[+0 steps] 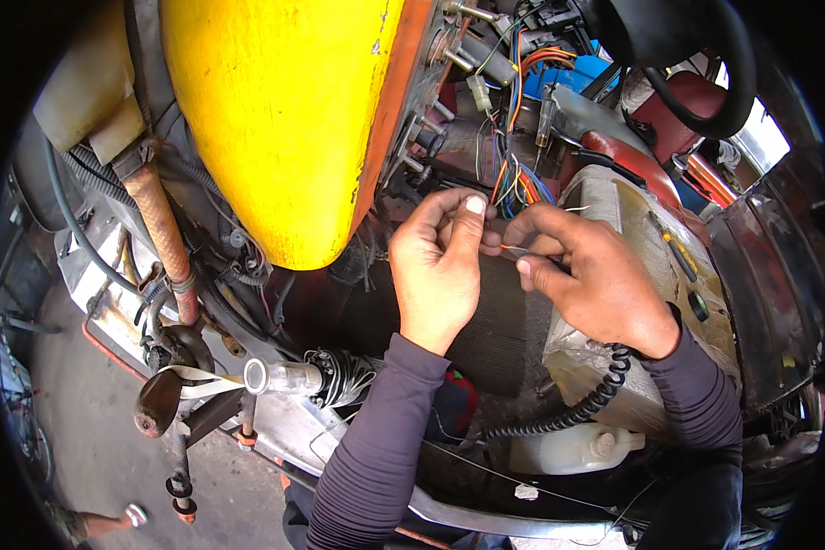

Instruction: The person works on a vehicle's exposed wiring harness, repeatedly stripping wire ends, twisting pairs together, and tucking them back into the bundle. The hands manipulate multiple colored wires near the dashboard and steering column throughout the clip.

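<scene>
My left hand (442,261) and my right hand (600,275) meet in the middle of the view, both with closed, pinching fingers. Between their fingertips runs a thin wire (515,248), with a bit of orange and a pale strand showing. The left fingers curl over one part of it, while thumb and forefinger of the right hand pinch the other. A bundle of coloured wires (522,183) hangs just beyond the hands. A pale connector (478,93) sits higher up among those wires. The wire's far ends are hidden by my fingers.
A large yellow panel (280,119) stands to the left of the hands. On the right, a worn padded cover (605,206) carries yellow-handled pliers (674,246) and a roll of tape (698,306). Nearer lie a black coiled cord (577,412) and a white plastic jug (573,449). A steering wheel (742,82) is upper right.
</scene>
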The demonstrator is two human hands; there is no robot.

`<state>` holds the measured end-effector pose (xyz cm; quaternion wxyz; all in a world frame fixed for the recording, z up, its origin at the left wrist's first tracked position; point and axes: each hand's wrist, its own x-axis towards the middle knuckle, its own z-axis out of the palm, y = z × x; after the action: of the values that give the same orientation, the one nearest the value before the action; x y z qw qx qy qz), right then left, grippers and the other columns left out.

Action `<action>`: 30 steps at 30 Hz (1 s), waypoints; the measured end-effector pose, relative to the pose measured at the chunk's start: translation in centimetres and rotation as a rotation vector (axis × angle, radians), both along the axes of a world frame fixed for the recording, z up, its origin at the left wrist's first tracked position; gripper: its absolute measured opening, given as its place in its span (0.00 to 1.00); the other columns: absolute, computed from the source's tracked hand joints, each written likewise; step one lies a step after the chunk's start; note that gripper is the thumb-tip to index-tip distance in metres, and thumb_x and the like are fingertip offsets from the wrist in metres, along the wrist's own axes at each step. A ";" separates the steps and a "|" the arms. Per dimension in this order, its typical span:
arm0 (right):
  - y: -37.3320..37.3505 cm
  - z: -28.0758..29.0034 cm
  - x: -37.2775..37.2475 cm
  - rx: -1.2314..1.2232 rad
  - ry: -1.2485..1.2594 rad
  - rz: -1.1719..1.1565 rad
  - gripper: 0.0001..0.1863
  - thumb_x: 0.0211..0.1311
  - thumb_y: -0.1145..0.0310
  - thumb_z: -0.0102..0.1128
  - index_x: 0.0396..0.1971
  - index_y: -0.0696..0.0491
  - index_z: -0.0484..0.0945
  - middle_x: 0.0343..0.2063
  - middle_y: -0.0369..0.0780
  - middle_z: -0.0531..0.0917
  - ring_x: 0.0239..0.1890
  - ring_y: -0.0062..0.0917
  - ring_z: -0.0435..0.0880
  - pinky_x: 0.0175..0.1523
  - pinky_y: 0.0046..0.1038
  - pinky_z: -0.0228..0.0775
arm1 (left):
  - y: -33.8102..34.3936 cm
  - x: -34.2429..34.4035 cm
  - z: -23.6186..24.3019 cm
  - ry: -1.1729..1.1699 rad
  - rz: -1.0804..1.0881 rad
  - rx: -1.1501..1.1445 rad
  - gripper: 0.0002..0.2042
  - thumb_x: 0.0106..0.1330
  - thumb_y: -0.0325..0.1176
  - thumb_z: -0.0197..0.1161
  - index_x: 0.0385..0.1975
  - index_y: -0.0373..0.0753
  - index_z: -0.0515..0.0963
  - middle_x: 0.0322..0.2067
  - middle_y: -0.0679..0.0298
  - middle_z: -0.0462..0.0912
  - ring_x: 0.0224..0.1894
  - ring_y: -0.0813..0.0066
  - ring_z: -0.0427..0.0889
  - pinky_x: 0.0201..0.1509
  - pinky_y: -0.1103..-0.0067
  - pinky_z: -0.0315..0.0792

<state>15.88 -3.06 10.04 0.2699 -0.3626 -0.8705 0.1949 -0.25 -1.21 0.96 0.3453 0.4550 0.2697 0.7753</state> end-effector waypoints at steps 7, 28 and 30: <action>0.6 -1.2 0.3 -0.102 0.096 -0.005 0.10 0.63 0.78 0.64 0.44 0.57 0.80 0.36 0.49 0.89 0.42 0.42 0.92 0.45 0.35 0.78 | -0.4 0.0 -0.1 0.044 0.011 -0.054 0.10 0.78 0.30 0.61 0.46 0.28 0.82 0.37 0.60 0.87 0.32 0.77 0.85 0.39 0.79 0.81; -0.2 -0.2 -0.1 -0.055 -0.005 -0.042 0.11 0.67 0.71 0.62 0.47 0.55 0.84 0.36 0.50 0.88 0.41 0.51 0.86 0.44 0.44 0.78 | -0.3 -0.1 -0.3 -0.074 -0.042 -0.070 0.09 0.79 0.30 0.61 0.47 0.28 0.80 0.38 0.59 0.87 0.36 0.76 0.87 0.40 0.76 0.86; -0.4 -0.2 -0.3 -0.009 -0.003 -0.045 0.11 0.68 0.73 0.62 0.48 0.56 0.84 0.35 0.48 0.88 0.38 0.43 0.88 0.43 0.39 0.78 | -0.4 -0.1 -0.3 -0.072 -0.031 -0.069 0.09 0.79 0.30 0.61 0.47 0.28 0.80 0.39 0.59 0.87 0.36 0.76 0.87 0.40 0.77 0.86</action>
<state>15.57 -3.42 9.84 0.2713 -0.3836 -0.8616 0.1921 -0.32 -1.57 0.69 0.3820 0.4189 0.2768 0.7759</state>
